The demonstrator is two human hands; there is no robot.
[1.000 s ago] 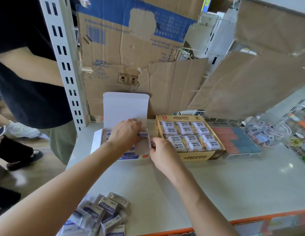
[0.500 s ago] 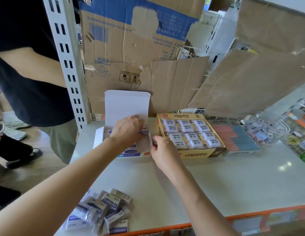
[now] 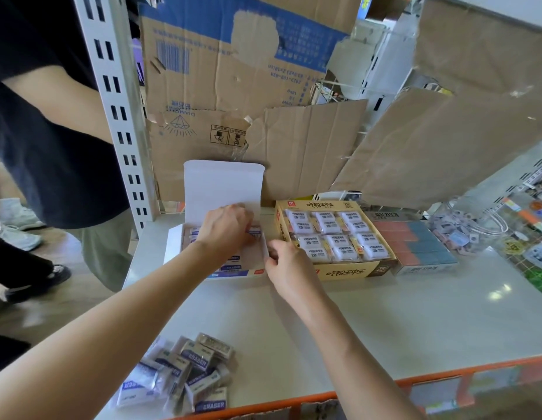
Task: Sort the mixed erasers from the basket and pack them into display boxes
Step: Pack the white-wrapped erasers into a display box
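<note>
Open room: bare shelf top [image 3: 384, 322] is stretching right of the right hand [image 3: 286, 262] and back toward the person, ending at an orange front lip [image 3: 439, 376].
Left hand [image 3: 225, 228]: reaching into the white display box [image 3: 224, 183], fingers bent over the packed erasers [image 3: 233, 258]; whether it is gripping one cannot be told.
Right hand: pinching that box's right wall, just beside the yellow 2B eraser box [image 3: 348, 272].
Loose erasers [image 3: 191, 371]: plastic-wrapped, blue "ERASER" labels, lying heaped by the lip, well short of the left hand.
</note>
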